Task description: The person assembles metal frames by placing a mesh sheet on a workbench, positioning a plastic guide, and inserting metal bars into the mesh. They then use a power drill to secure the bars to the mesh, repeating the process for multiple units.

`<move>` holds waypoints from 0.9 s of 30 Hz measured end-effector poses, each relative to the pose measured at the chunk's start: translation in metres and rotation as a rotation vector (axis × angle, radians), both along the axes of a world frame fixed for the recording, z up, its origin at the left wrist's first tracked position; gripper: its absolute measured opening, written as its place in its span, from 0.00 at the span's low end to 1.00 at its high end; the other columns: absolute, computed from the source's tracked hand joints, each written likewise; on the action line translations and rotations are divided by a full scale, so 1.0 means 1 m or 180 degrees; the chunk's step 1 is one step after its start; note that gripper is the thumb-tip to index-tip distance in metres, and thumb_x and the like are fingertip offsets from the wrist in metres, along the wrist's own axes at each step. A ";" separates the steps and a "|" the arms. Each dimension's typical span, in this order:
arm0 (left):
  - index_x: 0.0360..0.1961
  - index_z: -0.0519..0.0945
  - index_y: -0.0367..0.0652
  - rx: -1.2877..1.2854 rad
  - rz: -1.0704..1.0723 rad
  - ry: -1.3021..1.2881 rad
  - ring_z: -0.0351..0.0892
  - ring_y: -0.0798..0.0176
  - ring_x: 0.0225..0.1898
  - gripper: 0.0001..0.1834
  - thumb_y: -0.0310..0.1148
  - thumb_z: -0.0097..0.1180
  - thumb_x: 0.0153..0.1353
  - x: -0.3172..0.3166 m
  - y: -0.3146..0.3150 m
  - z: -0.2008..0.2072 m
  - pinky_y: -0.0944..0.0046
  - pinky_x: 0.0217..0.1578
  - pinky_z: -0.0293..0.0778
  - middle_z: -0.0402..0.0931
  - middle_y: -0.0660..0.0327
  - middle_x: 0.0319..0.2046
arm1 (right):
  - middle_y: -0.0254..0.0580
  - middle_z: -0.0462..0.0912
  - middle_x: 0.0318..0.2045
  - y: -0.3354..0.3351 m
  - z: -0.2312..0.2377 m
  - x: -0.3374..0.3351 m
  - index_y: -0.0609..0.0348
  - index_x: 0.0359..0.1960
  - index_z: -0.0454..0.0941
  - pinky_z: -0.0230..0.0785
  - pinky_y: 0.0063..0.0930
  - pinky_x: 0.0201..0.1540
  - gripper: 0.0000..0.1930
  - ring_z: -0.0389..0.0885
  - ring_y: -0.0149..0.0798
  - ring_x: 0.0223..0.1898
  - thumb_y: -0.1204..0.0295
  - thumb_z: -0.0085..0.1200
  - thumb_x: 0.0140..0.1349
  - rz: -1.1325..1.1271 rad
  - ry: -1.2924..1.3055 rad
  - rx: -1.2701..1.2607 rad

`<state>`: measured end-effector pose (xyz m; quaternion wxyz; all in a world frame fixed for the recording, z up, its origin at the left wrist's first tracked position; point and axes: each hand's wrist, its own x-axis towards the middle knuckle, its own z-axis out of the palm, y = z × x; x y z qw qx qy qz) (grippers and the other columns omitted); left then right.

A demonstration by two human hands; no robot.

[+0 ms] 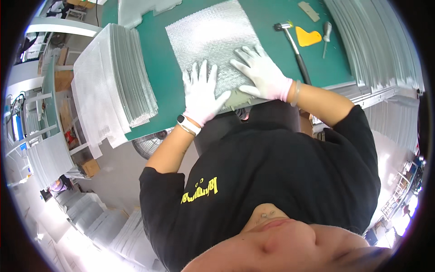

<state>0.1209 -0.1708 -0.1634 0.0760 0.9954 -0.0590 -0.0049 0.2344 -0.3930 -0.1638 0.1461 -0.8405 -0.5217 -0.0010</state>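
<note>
A shiny silver sheet with a fine ribbed or mesh texture [213,41] lies on the green tabletop [156,59] in front of me. My left hand [200,93], in a white glove, rests with fingers spread at the sheet's near left edge. My right hand [263,75], gloved alike, lies flat on the sheet's near right part, fingers apart. Between the two hands, at the near edge, sits a small grey-green notched plate [238,99], partly hidden by the right hand. Neither hand grips anything.
Right of the sheet lie a hammer [297,52], a yellow scraper [308,36], a screwdriver [326,38] and a grey-green strip [309,11]. Stacks of mesh sheets stand at the left [113,77] and right [371,41]. A fan [149,144] is below the table's left edge.
</note>
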 end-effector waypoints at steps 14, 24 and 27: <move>0.72 0.61 0.37 0.0340 -0.0132 -0.0562 0.55 0.34 0.72 0.42 0.53 0.53 0.65 -0.019 0.001 -0.026 0.36 0.72 0.42 0.57 0.39 0.72 | 0.43 0.85 0.40 -0.240 -0.071 -0.128 0.56 0.41 0.84 0.74 0.46 0.52 0.13 0.82 0.49 0.46 0.78 0.58 0.51 -0.2534 -0.0325 0.0763; 0.70 0.63 0.35 -0.0380 -0.0374 -0.1361 0.47 0.33 0.74 0.41 0.38 0.63 0.56 -0.023 -0.057 0.018 0.36 0.73 0.40 0.55 0.41 0.72 | 0.43 0.79 0.32 -0.331 -0.094 -0.105 0.54 0.27 0.78 0.71 0.45 0.47 0.04 0.79 0.49 0.42 0.71 0.60 0.50 -0.1321 -0.0712 -0.0387; 0.63 0.73 0.38 -0.1338 -0.1361 -0.1489 0.64 0.36 0.67 0.31 0.30 0.60 0.55 -0.059 -0.090 0.005 0.37 0.69 0.56 0.70 0.44 0.62 | 0.43 0.79 0.29 -0.298 -0.059 -0.108 0.54 0.26 0.78 0.73 0.44 0.43 0.03 0.79 0.50 0.36 0.70 0.57 0.53 -0.1411 -0.0268 -0.0247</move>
